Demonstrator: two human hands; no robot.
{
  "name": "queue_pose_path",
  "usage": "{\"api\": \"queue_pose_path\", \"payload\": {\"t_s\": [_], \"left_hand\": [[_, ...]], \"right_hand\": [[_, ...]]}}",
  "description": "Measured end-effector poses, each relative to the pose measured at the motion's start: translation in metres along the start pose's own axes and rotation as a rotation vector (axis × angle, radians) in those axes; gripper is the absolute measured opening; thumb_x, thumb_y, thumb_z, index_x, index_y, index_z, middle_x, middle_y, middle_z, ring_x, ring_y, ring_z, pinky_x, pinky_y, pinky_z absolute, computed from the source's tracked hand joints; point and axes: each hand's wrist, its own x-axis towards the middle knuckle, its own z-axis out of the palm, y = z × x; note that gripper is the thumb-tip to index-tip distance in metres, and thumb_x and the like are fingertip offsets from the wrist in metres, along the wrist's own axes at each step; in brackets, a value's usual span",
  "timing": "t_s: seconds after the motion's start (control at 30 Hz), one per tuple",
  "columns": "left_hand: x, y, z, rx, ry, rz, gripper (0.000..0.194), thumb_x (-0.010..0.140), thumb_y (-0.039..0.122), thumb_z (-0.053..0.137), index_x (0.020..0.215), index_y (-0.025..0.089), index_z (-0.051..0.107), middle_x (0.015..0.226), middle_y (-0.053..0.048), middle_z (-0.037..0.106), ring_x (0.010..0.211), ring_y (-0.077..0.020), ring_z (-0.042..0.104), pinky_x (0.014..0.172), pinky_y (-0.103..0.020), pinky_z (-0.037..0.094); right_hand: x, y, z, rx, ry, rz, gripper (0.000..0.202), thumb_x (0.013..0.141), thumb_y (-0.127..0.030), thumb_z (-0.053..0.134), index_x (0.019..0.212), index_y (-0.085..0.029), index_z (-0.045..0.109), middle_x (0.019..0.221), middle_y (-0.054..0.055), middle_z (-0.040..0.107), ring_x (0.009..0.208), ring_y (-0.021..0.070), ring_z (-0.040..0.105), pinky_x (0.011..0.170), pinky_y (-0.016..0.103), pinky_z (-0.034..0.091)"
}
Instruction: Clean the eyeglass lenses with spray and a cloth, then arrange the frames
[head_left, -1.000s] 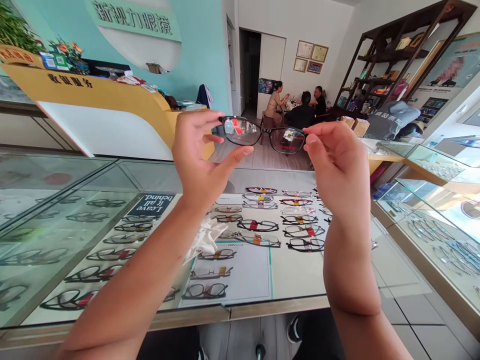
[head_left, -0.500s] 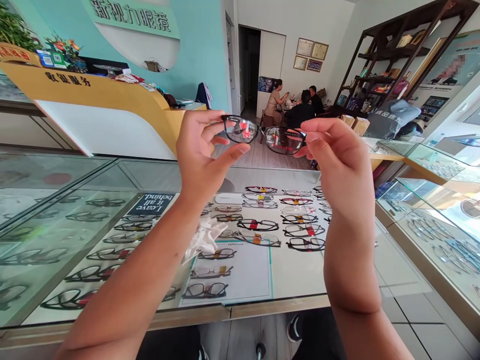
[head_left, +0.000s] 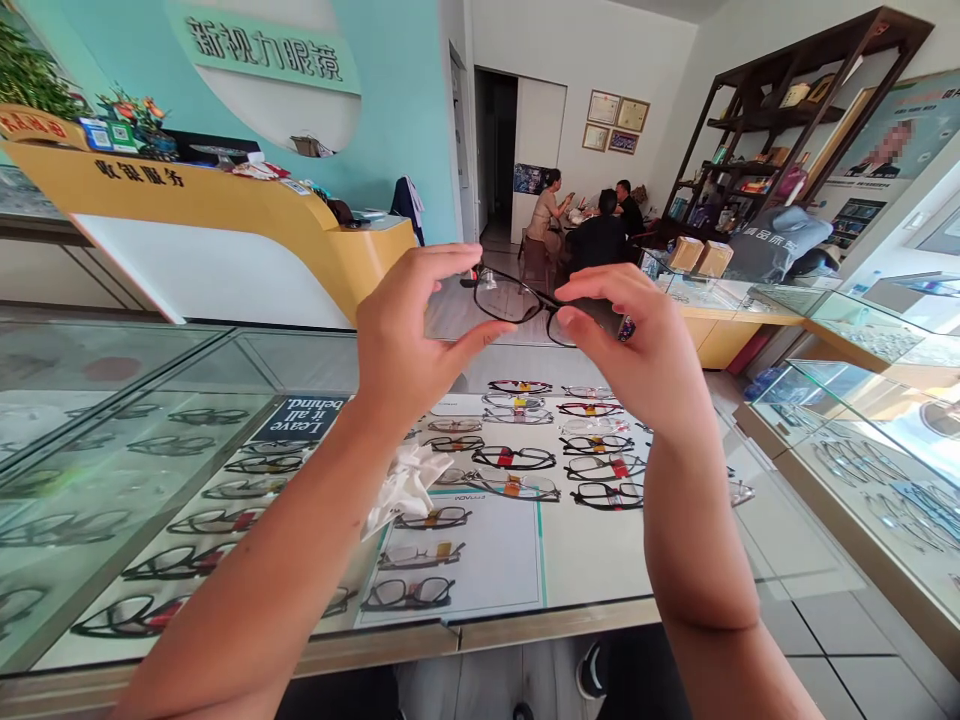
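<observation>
Black-rimmed, clear-lens eyeglasses [head_left: 504, 297] are held raised above the glass-topped bench [head_left: 555, 625]. Right hand [head_left: 645, 345]: fingers pinched near the bridge. Left hand [head_left: 401, 325]: fingers spread about the outer end, grip unconfirmed. Any shift calls for steady support.

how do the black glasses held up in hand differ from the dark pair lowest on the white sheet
The held black-framed glasses tilt down to the right; the dark-framed pair on the white sheet lies roughly level. The held glasses have one lens partly behind the right hand; the lying pair shows both. Both have clear lenses.
</observation>
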Motion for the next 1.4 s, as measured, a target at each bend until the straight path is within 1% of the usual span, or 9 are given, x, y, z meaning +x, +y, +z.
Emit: {"api": "queue_pose_path", "payload": {"t_s": [0.17, 0.33, 0.53, 0.67, 0.83, 1.0, 1.07, 1.2, 1.4], "left_hand": [[0.006, 0.013, -0.011, 0.068, -0.062, 0.059, 0.061, 0.073, 0.066, 0.098, 0.120, 0.040, 0.071, 0.133, -0.002, 0.080, 0.133, -0.0377, 0.072, 0.114, -0.063, 0.059], [0.004, 0.011, -0.020, 0.025, -0.136, 0.102, 0.063, 0.082, 0.057, 0.095, 0.136, 0.036, 0.070, 0.136, 0.002, 0.080, 0.127, -0.0333, 0.075, 0.106, -0.059, 0.064], [0.004, 0.006, -0.014, -0.344, -0.207, -0.128, 0.071, 0.079, 0.066, 0.095, 0.135, 0.033, 0.067, 0.131, -0.004, 0.079, 0.118, -0.0300, 0.078, 0.096, -0.058, 0.068], [0.006, -0.005, -0.006, -0.539, -0.258, -0.277, 0.078, 0.066, 0.070, 0.101, 0.127, 0.036, 0.068, 0.128, -0.007, 0.080, 0.108, -0.0292, 0.080, 0.086, -0.053, 0.072], [0.002, -0.012, 0.005, -0.593, -0.225, -0.311, 0.074, 0.071, 0.062, 0.100, 0.131, 0.034, 0.066, 0.130, -0.010, 0.077, 0.109, -0.0302, 0.080, 0.085, -0.049, 0.071], [-0.007, 0.011, 0.008, -0.375, 0.096, -0.344, 0.037, 0.087, 0.048, 0.091, 0.114, 0.032, 0.072, 0.111, -0.003, 0.074, 0.092, -0.0179, 0.073, 0.078, -0.032, 0.063], [-0.009, 0.023, 0.008, -0.269, 0.049, -0.401, 0.021, 0.093, 0.046, 0.084, 0.096, 0.027, 0.076, 0.085, 0.000, 0.070, 0.073, -0.0142, 0.063, 0.063, -0.028, 0.053], [-0.012, 0.034, 0.012, -0.275, -0.176, -0.518, 0.025, 0.094, 0.047, 0.080, 0.090, 0.023, 0.082, 0.064, 0.003, 0.058, 0.058, -0.0114, 0.046, 0.052, -0.027, 0.040], [-0.013, 0.027, 0.018, -0.330, -0.154, -0.652, 0.030, 0.092, 0.052, 0.081, 0.092, 0.023, 0.085, 0.066, 0.003, 0.057, 0.057, -0.0105, 0.043, 0.050, -0.026, 0.032]], "right_hand": [[0.001, 0.008, 0.004, 0.007, -0.069, -0.035, 0.015, 0.101, -0.022, 0.067, 0.099, -0.029, 0.080, 0.118, 0.005, 0.079, 0.122, 0.0294, 0.072, 0.113, 0.056, 0.054], [0.004, 0.011, -0.001, 0.184, -0.188, -0.046, 0.012, 0.101, -0.024, 0.067, 0.099, -0.026, 0.078, 0.116, 0.005, 0.079, 0.117, 0.0247, 0.072, 0.109, 0.047, 0.055], [0.008, 0.018, 0.006, 0.420, -0.314, 0.080, 0.011, 0.100, -0.031, 0.069, 0.097, -0.024, 0.077, 0.125, 0.005, 0.078, 0.111, 0.0207, 0.071, 0.101, 0.040, 0.057], [0.011, 0.022, 0.015, 0.541, -0.383, 0.214, 0.014, 0.098, -0.035, 0.070, 0.097, -0.023, 0.078, 0.094, 0.000, 0.075, 0.087, 0.0165, 0.065, 0.083, 0.034, 0.054], [0.014, 0.025, 0.027, 0.590, -0.290, 0.280, 0.015, 0.092, -0.036, 0.072, 0.089, -0.022, 0.077, 0.082, -0.002, 0.068, 0.076, 0.0145, 0.056, 0.072, 0.030, 0.045], [0.014, 0.029, 0.044, 0.467, -0.013, 0.307, 0.012, 0.089, -0.030, 0.067, 0.085, -0.020, 0.073, 0.079, -0.001, 0.068, 0.071, 0.0139, 0.054, 0.066, 0.029, 0.040], [0.013, 0.029, 0.050, 0.408, 0.046, 0.300, 0.010, 0.090, -0.028, 0.065, 0.085, -0.021, 0.072, 0.082, 0.000, 0.072, 0.072, 0.0149, 0.059, 0.067, 0.030, 0.042], [0.008, 0.023, 0.062, 0.277, 0.060, 0.218, 0.011, 0.095, -0.027, 0.064, 0.089, -0.022, 0.072, 0.093, 0.003, 0.078, 0.082, 0.0182, 0.068, 0.076, 0.033, 0.051], [0.002, 0.010, 0.075, 0.004, 0.096, 0.054, 0.015, 0.102, -0.021, 0.062, 0.102, -0.020, 0.077, 0.121, 0.012, 0.080, 0.109, 0.0260, 0.075, 0.094, 0.041, 0.059]]}}
